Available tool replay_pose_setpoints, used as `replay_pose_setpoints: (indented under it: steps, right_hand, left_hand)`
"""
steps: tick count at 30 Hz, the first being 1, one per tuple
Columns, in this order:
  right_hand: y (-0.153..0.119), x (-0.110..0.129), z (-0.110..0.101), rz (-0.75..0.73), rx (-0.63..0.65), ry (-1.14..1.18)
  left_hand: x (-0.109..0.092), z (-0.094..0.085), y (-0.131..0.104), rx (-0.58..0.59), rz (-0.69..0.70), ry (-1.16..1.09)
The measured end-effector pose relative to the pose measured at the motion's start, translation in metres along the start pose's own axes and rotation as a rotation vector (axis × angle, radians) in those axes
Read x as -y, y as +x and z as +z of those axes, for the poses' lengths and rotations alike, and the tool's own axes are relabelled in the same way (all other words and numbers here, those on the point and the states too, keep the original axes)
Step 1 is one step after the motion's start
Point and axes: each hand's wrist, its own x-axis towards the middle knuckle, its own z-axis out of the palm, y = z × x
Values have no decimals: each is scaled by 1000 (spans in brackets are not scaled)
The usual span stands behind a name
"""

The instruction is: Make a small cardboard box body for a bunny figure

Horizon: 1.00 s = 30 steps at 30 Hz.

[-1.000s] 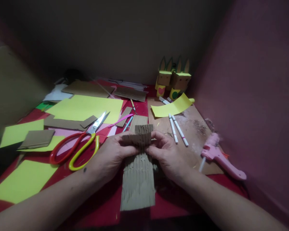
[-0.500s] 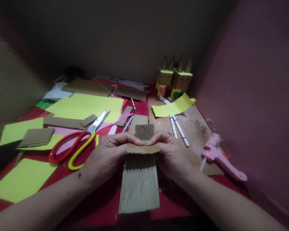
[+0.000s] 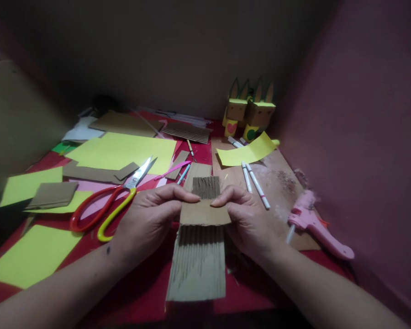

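Between my hands is a strip of corrugated cardboard (image 3: 197,269), with a folded-over flap near its middle and ridges showing on the lower part. My left hand (image 3: 154,214) pinches the left side of the fold, its thumb lying on top. On the right side, my right hand (image 3: 248,219) grips the same strip, thumb pressed on the flap. The fingers beneath the cardboard are hidden. Open scissors (image 3: 123,192) with one red and one yellow handle lie just left of my left hand. A pink glue gun (image 3: 315,224) rests to the right of my right hand.
Yellow paper sheets (image 3: 123,151) and cardboard pieces (image 3: 53,195) cover the red table (image 3: 123,297) at left. White markers (image 3: 256,185) and a curved yellow strip (image 3: 245,153) lie on a wooden board (image 3: 277,183). Two cardboard figures (image 3: 250,112) stand at the back right, near the walls.
My thumbs have moved apart along the fold. The cardboard flap now shows more of its flat face toward me and reaches lower.
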Motion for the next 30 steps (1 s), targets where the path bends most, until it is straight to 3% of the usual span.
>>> replay_pose_setpoints:
  steps: [5, 11, 18, 22, 30]
  right_hand:
    - [-2, 6, -4, -10, 115, -62]
    - [-4, 3, -4, -46, 67, -185]
    - [-4, 3, -5, -108, 61, -253]
    - [-5, 3, -6, -148, 60, -377]
    - [-5, 9, -2, -65, 26, -459]
  left_hand:
    - [0, -2, -2, -48, 130, 148]
    - [-1, -7, -7, 15, 234, 227]
    - [4, -9, -1, 128, 66, 246]
    - [7, -5, -2, 136, 134, 326]
    - [11, -4, -4, 109, 187, 414]
